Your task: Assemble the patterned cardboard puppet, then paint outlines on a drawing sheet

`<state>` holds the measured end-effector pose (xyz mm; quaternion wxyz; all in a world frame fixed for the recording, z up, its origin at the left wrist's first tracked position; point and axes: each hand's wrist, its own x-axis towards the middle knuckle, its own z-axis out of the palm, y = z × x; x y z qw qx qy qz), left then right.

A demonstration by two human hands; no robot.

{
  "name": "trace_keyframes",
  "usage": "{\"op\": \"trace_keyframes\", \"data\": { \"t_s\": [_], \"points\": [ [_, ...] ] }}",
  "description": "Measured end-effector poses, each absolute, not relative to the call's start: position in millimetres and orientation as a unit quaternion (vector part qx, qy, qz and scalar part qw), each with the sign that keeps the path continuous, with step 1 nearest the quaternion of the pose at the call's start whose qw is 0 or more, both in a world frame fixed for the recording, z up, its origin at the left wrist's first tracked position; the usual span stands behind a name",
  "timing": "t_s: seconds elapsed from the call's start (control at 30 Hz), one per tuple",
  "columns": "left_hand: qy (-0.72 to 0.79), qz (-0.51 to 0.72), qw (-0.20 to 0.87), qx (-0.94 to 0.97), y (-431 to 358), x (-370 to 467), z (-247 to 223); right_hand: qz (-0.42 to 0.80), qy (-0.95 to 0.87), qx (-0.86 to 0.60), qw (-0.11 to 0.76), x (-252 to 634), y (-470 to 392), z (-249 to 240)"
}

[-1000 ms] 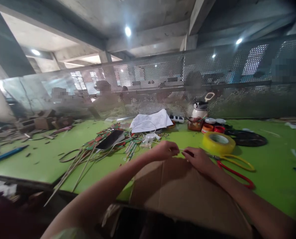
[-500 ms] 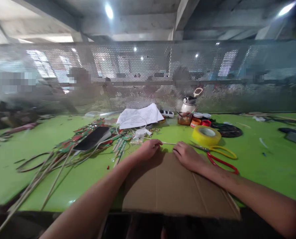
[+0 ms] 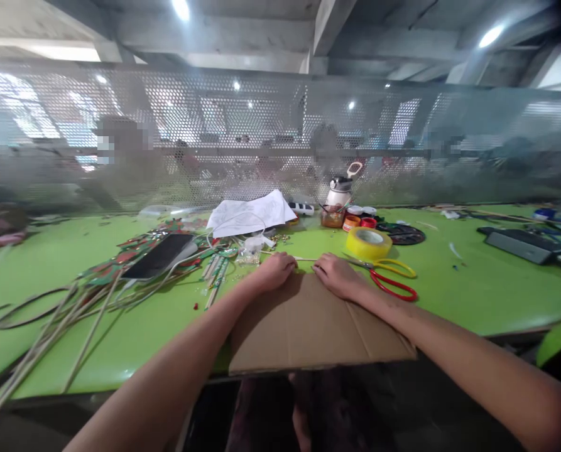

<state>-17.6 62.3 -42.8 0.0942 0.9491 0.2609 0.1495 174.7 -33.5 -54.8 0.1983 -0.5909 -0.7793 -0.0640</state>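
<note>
Both hands pinch one thin stick [image 3: 307, 259] at the cardboard's [image 3: 308, 326] far edge. Stick lies left-right across the worktop [image 3: 473, 289]; left hand [image 3: 275, 271] takes one end, right hand [image 3: 335, 275] the other, fingers pressed together. Equally near.

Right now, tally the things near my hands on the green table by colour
Yellow: 1, tape roll
Yellow and red: 1, scissors
Brown: 1, cardboard sheet
Black: 1, phone
White: 1, paper
Total: 5
</note>
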Motion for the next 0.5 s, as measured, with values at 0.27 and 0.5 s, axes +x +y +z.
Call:
{"op": "trace_keyframes", "data": {
  "t_s": [0.27,0.5],
  "points": [
    [0.264,0.142,0.013,0.954,57.9,-13.9,-47.7,-0.043,-0.794,-0.570,0.206,172.5,-35.3,-50.9],
    [0.302,0.103,-0.020,0.948,46.8,-15.7,-47.2,-0.034,-0.791,-0.573,0.212,170.3,-38.3,-51.9]
  ]
}}
